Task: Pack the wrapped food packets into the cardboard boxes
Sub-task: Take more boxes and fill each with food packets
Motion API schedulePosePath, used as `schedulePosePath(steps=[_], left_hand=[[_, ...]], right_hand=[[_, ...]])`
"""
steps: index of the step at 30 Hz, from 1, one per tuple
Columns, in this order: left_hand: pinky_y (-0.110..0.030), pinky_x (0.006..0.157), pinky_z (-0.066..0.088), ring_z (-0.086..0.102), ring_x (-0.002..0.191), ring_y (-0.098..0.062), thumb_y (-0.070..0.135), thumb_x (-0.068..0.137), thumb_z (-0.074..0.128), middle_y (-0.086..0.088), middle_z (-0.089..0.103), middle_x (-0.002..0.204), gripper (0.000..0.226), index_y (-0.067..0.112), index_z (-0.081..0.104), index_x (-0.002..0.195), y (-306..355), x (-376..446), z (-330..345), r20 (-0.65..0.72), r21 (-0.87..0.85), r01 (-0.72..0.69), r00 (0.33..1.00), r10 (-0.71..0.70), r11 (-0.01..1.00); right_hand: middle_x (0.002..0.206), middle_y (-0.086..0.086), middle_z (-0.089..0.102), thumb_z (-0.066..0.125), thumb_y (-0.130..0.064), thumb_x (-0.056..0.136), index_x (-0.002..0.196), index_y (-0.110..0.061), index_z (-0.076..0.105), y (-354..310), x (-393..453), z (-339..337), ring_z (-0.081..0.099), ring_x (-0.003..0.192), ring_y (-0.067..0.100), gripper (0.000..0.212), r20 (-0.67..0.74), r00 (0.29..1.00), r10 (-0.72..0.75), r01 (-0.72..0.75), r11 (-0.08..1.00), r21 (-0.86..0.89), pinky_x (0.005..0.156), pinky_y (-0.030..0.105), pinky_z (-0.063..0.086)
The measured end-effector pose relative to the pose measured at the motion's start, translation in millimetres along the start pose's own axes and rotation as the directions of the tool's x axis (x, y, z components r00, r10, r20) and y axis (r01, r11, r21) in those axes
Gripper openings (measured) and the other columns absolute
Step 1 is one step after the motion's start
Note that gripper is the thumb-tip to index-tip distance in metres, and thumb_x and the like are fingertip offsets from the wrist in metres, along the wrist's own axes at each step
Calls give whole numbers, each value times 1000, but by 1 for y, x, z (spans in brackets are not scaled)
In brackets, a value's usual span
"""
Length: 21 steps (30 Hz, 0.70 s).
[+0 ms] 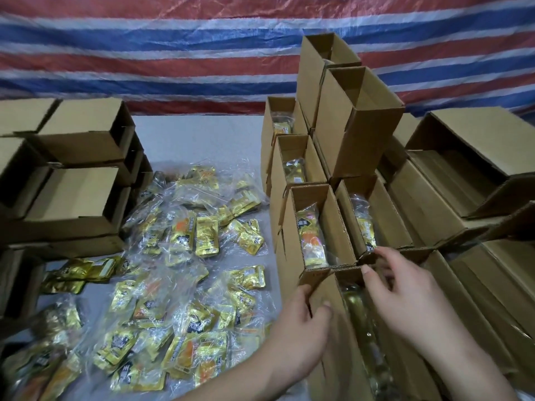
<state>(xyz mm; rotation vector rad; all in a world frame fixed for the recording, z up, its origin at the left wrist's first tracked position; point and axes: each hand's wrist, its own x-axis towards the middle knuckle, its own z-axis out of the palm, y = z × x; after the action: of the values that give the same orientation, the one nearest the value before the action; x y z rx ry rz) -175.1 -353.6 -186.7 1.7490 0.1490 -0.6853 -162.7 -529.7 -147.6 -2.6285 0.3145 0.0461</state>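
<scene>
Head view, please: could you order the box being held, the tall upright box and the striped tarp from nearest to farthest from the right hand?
1. Box being held, under the right hand.
2. Tall upright box, behind, on the stack.
3. Striped tarp, far backdrop.

my left hand (301, 322) and my right hand (405, 290) are bare, no gloves, no rings, no watch or band at either wrist. both forearms are uncovered as far as they show, with no sleeve edge in view. my fingernails are short and unpainted.
</scene>
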Motion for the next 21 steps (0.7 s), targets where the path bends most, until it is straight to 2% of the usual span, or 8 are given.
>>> schedulePosePath(steps=[2,4,6,8,13,15,17,21], left_hand=[[-9,79,43,57,97,14,44,101,46,19,62,117,30,37,45,131,1,-3,-25,-40,-53,-29,999,27,998],[-5,69,43,57,80,20,42,102,44,24,60,106,38,34,41,139,0,-3,-42,-71,-90,-52,996,45,995],[0,56,41,53,62,25,39,102,44,26,61,88,36,31,43,137,-6,-5,-66,-128,-116,-61,991,46,991],[-3,58,44,51,57,25,40,102,44,23,62,88,34,31,45,135,-14,-8,-89,-180,-140,-61,983,35,988],[-14,65,49,59,72,9,46,101,44,17,57,105,33,31,51,129,-36,-18,-152,-321,-232,-13,945,-64,973],[-11,62,44,58,80,12,47,101,43,22,55,108,30,32,53,125,-45,-21,-175,-369,-217,-9,926,-74,976],[-6,56,41,56,75,19,46,101,43,24,55,106,21,37,54,116,-52,-23,-196,-401,-210,-14,913,-73,978],[-12,71,38,52,95,13,43,102,44,24,58,108,13,39,56,106,-65,-18,-230,-479,-148,-30,877,-45,989]], right_hand=[[131,-1,61,55,-44,95,142,-22,50,-29,10,3,58,114,16,52,-20,996,-84,84,996,-19,92,31,47],[128,-2,62,54,-43,96,140,-21,53,-49,16,6,56,111,15,49,-37,988,-152,152,988,-25,87,29,43],[129,-4,61,54,-42,97,137,-21,55,-76,21,17,55,116,13,45,3,974,-225,225,974,-9,90,26,41],[131,-7,59,52,-44,97,138,-23,54,-103,25,30,53,121,10,46,86,952,-293,295,955,-12,98,27,43],[131,-7,61,51,-46,97,136,-24,57,-161,34,77,55,120,9,45,198,893,-403,412,911,-3,97,27,43],[128,-9,62,51,-47,97,134,-25,58,-179,35,97,57,117,8,44,236,872,-429,436,900,21,92,25,44],[122,-12,63,50,-50,95,130,-27,60,-195,37,115,58,111,6,43,265,852,-451,456,889,46,89,25,45],[106,-13,63,49,-50,95,116,-25,63,-220,43,144,59,100,7,35,317,827,-465,477,878,44,89,35,50]])
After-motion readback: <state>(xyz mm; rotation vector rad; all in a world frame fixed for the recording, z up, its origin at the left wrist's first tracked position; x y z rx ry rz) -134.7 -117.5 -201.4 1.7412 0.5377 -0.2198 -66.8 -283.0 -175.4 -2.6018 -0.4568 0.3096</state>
